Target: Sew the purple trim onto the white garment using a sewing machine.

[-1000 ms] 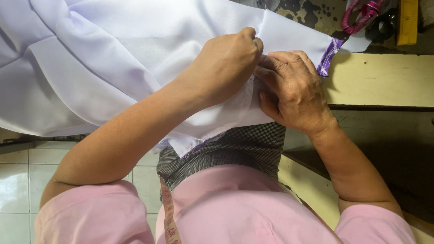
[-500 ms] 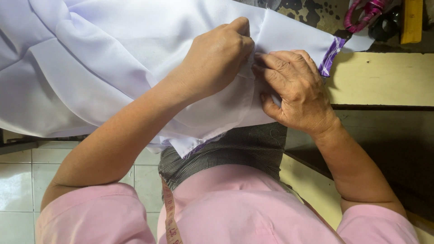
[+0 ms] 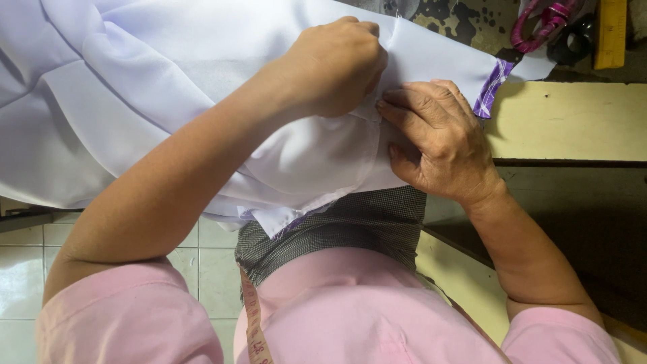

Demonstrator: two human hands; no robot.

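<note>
Spreading across most of the upper view, the white, thin woven cloth garment point(image 3: 168, 87) lies in loose folds over the edge of the pale yellow wooden table point(image 3: 559, 121) and drapes down onto your lap. A small purple-and-white checked fabric tab point(image 3: 490, 89) sits at its right edge, lying on the table top. Your left hand point(image 3: 333, 64) is curled into a tight fist on top of the cloth, fingers folded under and pinching a fold of the white fabric near a seam (what exactly sits between the fingertips is hidden by the knuckles). Your right hand point(image 3: 438, 141) lies just beside it, touching it at the fingertips, with the fingers point(image 3: 404, 108) bent and pressing the same stretch of cloth down; it is half closed, gripping the fabric edge against the table.

Below the cloth you can see a grey finely checked skirt or apron point(image 3: 337, 229) and your pink short-sleeved top point(image 3: 364, 310), with a pinkish tape measure point(image 3: 253, 323) hanging down the front. At the far top right lie pink-handled scissors point(image 3: 539, 23) and a yellow ruler point(image 3: 610, 30), well apart from both hands. Pale floor tiles point(image 3: 20, 249) show at lower left.
</note>
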